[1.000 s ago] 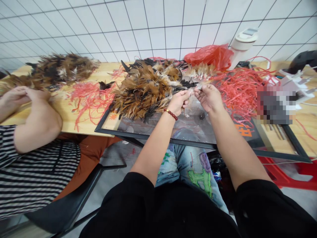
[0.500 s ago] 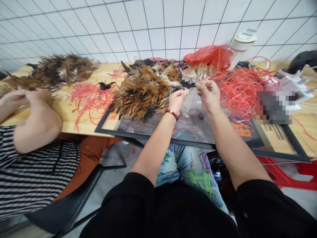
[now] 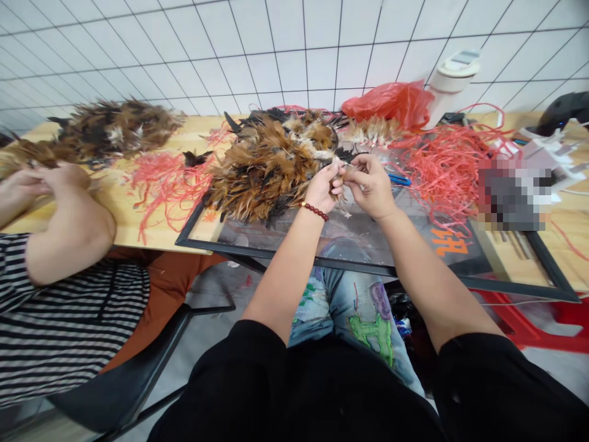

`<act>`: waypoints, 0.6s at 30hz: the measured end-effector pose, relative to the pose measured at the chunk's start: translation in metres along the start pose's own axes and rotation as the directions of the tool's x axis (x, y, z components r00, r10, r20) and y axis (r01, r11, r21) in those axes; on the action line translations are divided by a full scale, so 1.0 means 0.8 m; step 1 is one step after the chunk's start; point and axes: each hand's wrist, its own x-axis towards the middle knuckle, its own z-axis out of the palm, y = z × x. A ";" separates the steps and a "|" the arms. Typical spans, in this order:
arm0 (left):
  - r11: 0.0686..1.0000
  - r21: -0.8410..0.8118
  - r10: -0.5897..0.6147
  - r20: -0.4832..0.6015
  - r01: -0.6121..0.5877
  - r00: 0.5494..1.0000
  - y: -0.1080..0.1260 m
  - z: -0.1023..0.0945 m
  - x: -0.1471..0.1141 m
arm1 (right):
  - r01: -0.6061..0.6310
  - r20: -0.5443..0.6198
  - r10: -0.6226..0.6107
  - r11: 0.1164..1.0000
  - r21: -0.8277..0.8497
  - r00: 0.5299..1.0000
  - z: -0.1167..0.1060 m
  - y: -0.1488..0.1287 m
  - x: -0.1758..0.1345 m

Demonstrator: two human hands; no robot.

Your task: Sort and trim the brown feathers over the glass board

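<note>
My left hand (image 3: 323, 187), a beaded bracelet at its wrist, is closed in a pinch. From under its fingers a small brown feather tuft (image 3: 339, 196) sticks out. My right hand (image 3: 372, 187) meets it from the right, thumb and forefinger pinched at the left fingertips. What the right fingers hold is too small to make out. Beside my left hand lies a big heap of brown and black feathers (image 3: 267, 172). Behind the hands is a row of pale feathers (image 3: 375, 130). A blue tool (image 3: 399, 179), its kind unclear, lies just right of my right hand.
A black-edged panel (image 3: 294, 253) lies under the hands. Tangled pink strips (image 3: 444, 159) spread to the right, near a red plastic bag (image 3: 391, 104) and a white bottle (image 3: 448, 89). At left, a co-worker's hands (image 3: 50, 181) are beside another feather heap (image 3: 119, 126).
My right hand has moved left and slightly down, from apart to touching distance of my left hand. The blue tool now shows where the right hand was. My left hand has shifted slightly.
</note>
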 end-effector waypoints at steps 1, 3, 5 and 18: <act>1.000 0.006 -0.004 0.001 0.004 1.000 0.000 0.000 -0.001 | -0.019 -0.002 0.019 1.000 -0.003 1.000 0.000 0.001 -0.001; 1.000 0.028 -0.006 -0.003 0.006 1.000 0.000 0.002 -0.004 | -0.055 -0.010 0.055 0.998 -0.002 0.998 0.000 0.001 -0.002; 0.999 0.048 0.009 -0.017 -0.008 1.000 -0.001 0.004 -0.005 | -0.088 -0.009 0.088 0.996 0.011 0.996 0.001 -0.001 -0.003; 0.989 0.146 -0.015 -0.077 0.026 0.997 -0.007 0.004 0.001 | -0.108 -0.021 0.109 0.994 0.013 0.994 0.005 -0.011 -0.003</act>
